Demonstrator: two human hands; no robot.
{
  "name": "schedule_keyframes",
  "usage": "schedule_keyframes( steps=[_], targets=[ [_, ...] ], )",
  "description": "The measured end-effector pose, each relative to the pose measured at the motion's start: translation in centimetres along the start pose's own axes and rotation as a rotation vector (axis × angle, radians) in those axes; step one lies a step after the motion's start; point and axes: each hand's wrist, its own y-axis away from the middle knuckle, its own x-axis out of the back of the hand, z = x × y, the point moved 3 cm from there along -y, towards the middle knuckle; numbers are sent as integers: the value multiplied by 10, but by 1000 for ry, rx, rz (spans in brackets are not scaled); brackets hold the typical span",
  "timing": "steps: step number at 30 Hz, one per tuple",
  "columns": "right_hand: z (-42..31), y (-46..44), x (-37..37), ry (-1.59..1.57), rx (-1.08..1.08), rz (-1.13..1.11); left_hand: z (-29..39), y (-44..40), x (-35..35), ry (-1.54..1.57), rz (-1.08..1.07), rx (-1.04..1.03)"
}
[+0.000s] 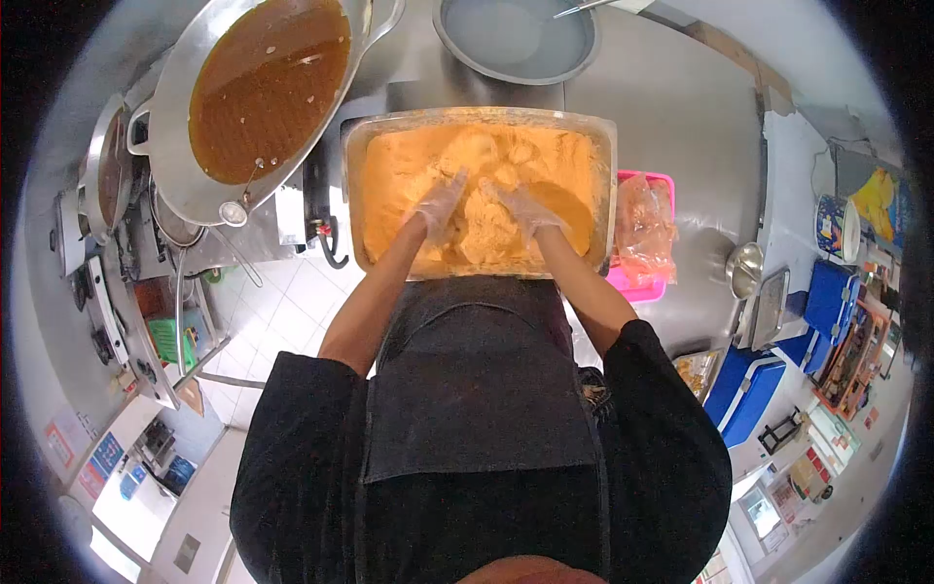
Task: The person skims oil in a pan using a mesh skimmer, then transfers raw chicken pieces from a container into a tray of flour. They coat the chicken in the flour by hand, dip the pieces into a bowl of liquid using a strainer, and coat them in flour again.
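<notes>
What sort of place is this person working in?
Probably a commercial kitchen: there's a big two-handled pan of brown liquid, a wide metal bowl, and a deep tray of orange powder with the gloved left hand and right hand in it.

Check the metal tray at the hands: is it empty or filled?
Not empty: orange powder spreads across the metal tray, heaped between the left hand and right hand. Its depth I cannot tell.

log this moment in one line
left hand: gloved, fingers extended | right hand: same | between: coated lump | around: orange powder | container: tray
</notes>
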Motion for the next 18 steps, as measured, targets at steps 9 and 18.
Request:
schedule_keyframes(
  steps=[9, 18],
  targets=[
    [41, 17, 68, 184, -273, 102, 37, 68, 86, -250, -40, 513],
    [9, 2, -5, -330, -7, 39, 8, -11, 6, 210, 20, 396]
  ],
)
